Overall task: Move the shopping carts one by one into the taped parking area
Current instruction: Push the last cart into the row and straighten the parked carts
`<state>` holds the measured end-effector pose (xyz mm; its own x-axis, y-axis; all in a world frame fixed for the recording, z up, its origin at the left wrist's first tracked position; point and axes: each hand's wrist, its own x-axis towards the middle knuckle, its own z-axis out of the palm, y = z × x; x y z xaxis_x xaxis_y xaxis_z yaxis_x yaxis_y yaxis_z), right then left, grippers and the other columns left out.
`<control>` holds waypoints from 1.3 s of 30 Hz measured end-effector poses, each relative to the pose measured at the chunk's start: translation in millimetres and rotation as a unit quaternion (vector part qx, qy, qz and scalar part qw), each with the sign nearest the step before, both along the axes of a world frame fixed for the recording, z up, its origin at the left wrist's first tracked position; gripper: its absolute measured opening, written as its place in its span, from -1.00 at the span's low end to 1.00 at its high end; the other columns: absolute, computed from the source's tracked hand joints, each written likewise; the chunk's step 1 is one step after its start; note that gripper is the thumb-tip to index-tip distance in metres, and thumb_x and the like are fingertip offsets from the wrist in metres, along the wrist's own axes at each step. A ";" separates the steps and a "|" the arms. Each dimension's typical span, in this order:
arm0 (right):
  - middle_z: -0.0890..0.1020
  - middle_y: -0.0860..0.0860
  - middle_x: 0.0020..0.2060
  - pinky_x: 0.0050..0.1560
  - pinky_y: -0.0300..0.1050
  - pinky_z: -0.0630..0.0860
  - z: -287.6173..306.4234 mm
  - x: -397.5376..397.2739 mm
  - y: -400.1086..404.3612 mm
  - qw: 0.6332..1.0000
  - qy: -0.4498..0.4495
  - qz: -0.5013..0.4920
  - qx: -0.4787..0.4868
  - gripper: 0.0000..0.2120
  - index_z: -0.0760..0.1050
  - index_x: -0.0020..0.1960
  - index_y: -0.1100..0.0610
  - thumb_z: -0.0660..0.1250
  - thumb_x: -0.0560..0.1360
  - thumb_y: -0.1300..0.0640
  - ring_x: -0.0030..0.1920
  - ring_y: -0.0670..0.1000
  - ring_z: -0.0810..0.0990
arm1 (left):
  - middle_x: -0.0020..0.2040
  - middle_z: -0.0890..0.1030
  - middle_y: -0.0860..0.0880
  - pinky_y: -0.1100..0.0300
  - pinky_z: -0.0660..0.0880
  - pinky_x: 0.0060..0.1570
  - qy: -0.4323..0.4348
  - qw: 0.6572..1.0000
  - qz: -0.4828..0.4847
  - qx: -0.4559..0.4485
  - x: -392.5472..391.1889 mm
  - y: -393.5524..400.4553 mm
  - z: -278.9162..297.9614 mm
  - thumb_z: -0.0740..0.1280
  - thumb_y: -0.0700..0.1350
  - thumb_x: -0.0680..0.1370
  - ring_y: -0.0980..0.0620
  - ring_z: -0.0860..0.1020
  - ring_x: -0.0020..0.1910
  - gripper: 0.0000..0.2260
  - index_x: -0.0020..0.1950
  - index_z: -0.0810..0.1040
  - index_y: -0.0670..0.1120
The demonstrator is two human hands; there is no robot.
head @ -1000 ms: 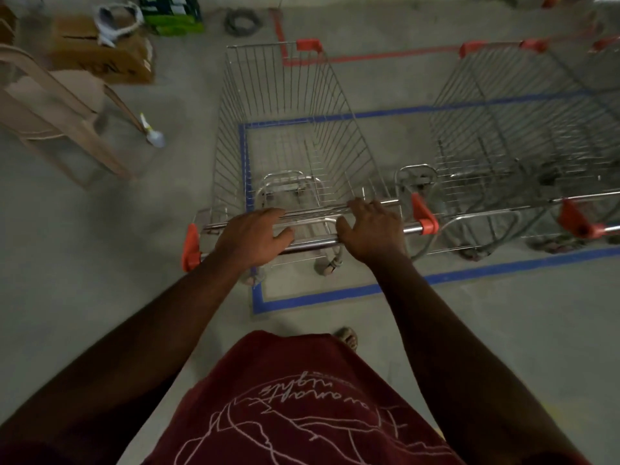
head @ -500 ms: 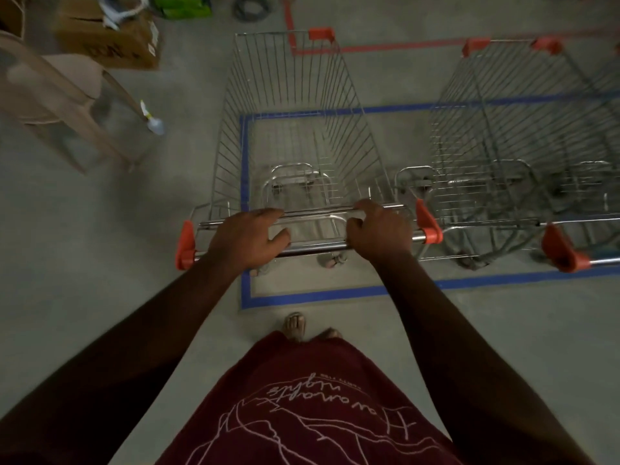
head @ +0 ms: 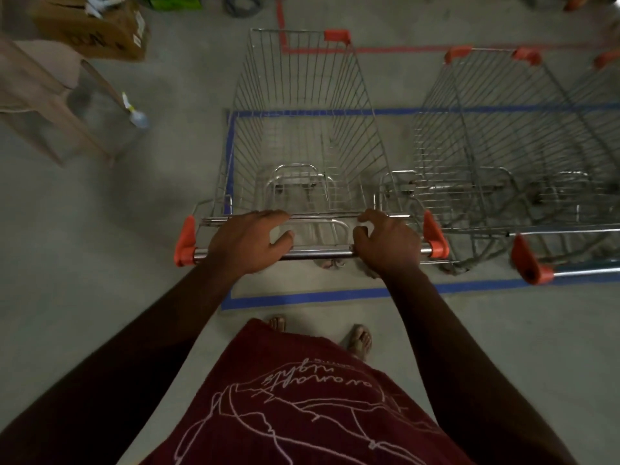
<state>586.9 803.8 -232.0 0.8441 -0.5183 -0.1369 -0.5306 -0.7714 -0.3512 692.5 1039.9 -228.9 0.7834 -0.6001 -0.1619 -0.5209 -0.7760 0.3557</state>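
Both hands sit on the push bar (head: 322, 254) of the wire shopping cart (head: 307, 135): the left hand (head: 250, 241) is draped over it with fingers spread and only loosely curled, while the right hand (head: 385, 241) is closed around the bar. The cart stretches straight ahead of the person, its long axis running away from the bar, and it stands inside the left end of the blue tape rectangle (head: 302, 298) on the floor. Its rear wheels look just past the near tape line, while the basket's far rim appears to overhang the far line (the wide lens may exaggerate that). Just right of this cart stands a second cart (head: 503, 146), also within the tape, their sides close but seemingly apart. Any further nudge must go straight, since drifting right would scrape that neighbour. Well left of the cart are a plastic chair (head: 40, 95) and a cardboard box (head: 100, 28), clear of the path.
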 end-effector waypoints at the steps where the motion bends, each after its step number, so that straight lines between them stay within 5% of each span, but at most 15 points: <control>1: 0.73 0.12 0.00 -0.01 0.00 0.53 -0.6 -3.7 -8.8 1.000 0.002 0.012 -0.001 -0.72 0.62 0.22 -0.05 0.29 0.56 -0.06 0.02 0.23 0.70 | 0.39 0.60 0.05 0.04 0.51 0.25 0.000 1.000 0.005 0.000 -3.6 -6.0 -1.5 0.24 0.26 0.58 -0.08 0.61 0.30 -0.52 0.44 0.55 0.10; 5: 0.73 0.08 0.04 -0.08 -0.04 0.48 -3.4 -20.2 -41.0 0.997 -0.004 0.078 0.010 -0.74 0.60 0.19 -0.03 0.32 0.57 -0.08 0.02 0.21 0.71 | 0.42 0.58 0.05 0.08 0.47 0.30 0.007 1.000 0.003 0.004 -17.5 -29.0 -7.7 0.17 0.29 0.58 -0.03 0.59 0.33 -0.47 0.46 0.54 0.09; 11: 0.61 0.06 0.38 0.03 -0.01 0.55 -3.5 -44.2 -65.6 0.990 0.004 0.134 0.038 -0.68 0.62 0.27 -0.02 0.28 0.60 -0.11 0.13 0.17 0.71 | 0.44 0.55 0.05 0.01 0.47 0.40 0.006 1.000 -0.021 -0.018 -37.0 -39.8 -16.1 0.14 0.29 0.62 0.06 0.54 0.40 -0.46 0.48 0.52 0.06; 15: 0.68 0.03 0.25 0.00 -0.05 0.53 -2.2 -57.1 -87.3 0.989 -0.010 0.132 0.060 -0.73 0.66 0.19 -0.03 0.32 0.59 -0.09 0.06 0.13 0.72 | 0.44 0.55 0.05 0.01 0.50 0.37 0.001 0.999 -0.030 -0.030 -54.2 -53.9 -16.6 0.16 0.27 0.63 0.06 0.53 0.40 -0.49 0.49 0.52 0.06; 18: 0.73 -0.11 -0.10 -0.05 -0.13 0.56 -0.8 -61.8 -116.3 0.976 -0.023 0.089 0.199 -0.84 0.65 0.15 -0.04 0.37 0.61 0.00 -0.22 -0.19 0.71 | 0.47 0.53 0.06 0.02 0.48 0.40 0.017 0.999 -0.036 -0.037 -63.1 -62.6 -15.0 0.13 0.32 0.63 0.08 0.50 0.43 -0.44 0.51 0.49 0.07; 22: 0.74 -0.13 0.03 -0.14 0.17 0.71 -4.6 -73.2 -137.3 0.938 -0.110 0.032 0.328 -0.88 0.67 0.12 0.00 0.38 0.63 0.12 -0.24 -0.05 0.76 | 0.44 0.55 0.05 0.16 0.46 0.37 -0.001 0.998 -0.045 -0.042 -73.7 -77.0 -12.3 0.18 0.26 0.62 0.08 0.53 0.40 -0.48 0.49 0.51 0.05; 28: 0.74 -0.03 -0.08 -0.06 0.20 0.71 -0.6 -79.1 -143.8 0.906 -0.126 0.022 0.404 -0.88 0.69 0.03 0.07 0.38 0.63 0.20 -0.15 -0.05 0.77 | 0.43 0.56 0.11 0.31 0.40 0.24 0.002 0.999 -0.009 -0.031 -77.1 -82.7 -6.5 0.22 0.25 0.59 0.17 0.59 0.22 -0.50 0.48 0.52 0.10; 31: 0.74 -0.01 -0.07 -0.04 0.20 0.71 -1.1 -81.9 -147.1 0.903 -0.123 0.022 0.412 -0.89 0.69 0.04 0.09 0.38 0.63 0.19 -0.13 -0.03 0.77 | 0.42 0.57 0.09 0.34 0.35 0.20 -0.009 1.000 -0.005 -0.026 -80.7 -87.8 -4.9 0.27 0.19 0.59 0.15 0.49 0.23 -0.52 0.46 0.55 0.05; 33: 0.74 -0.06 -0.07 0.00 0.16 0.70 -2.1 -82.5 -149.8 0.911 -0.123 0.030 0.391 -0.90 0.69 0.03 0.06 0.39 0.62 0.15 -0.10 -0.05 0.76 | 0.44 0.55 0.07 0.33 0.34 0.27 0.006 1.000 -0.006 -0.023 -81.7 -90.7 -7.7 0.23 0.22 0.59 0.13 0.59 0.23 -0.49 0.48 0.53 0.04; 36: 0.73 -0.13 -0.05 0.12 -0.05 0.61 -2.7 -81.9 -154.1 0.942 -0.105 0.057 0.315 -0.91 0.69 0.02 0.03 0.40 0.60 0.11 0.01 -0.12 0.70 | 0.51 0.48 0.01 0.11 0.38 0.43 0.044 0.998 -0.011 -0.032 -90.0 -98.7 -15.8 0.17 0.28 0.60 0.02 0.51 0.41 -0.42 0.52 0.47 0.00; 39: 0.73 -0.14 0.00 0.01 -0.24 0.42 -3.7 -85.2 -154.7 0.963 -0.090 0.065 0.245 -0.89 0.70 0.05 0.03 0.41 0.58 0.08 0.05 -0.14 0.66 | 0.57 0.40 0.02 -0.03 0.34 0.50 0.031 0.999 -0.021 -0.029 -104.6 -109.4 -20.8 0.10 0.34 0.61 0.04 0.36 0.55 -0.38 0.55 0.44 0.03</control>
<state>501.7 649.0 -235.7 0.9301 -0.3181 -0.1835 -0.3379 -0.5456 -0.7669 587.9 930.5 -249.7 0.7470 -0.6419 -0.1730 -0.5283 -0.7312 0.4316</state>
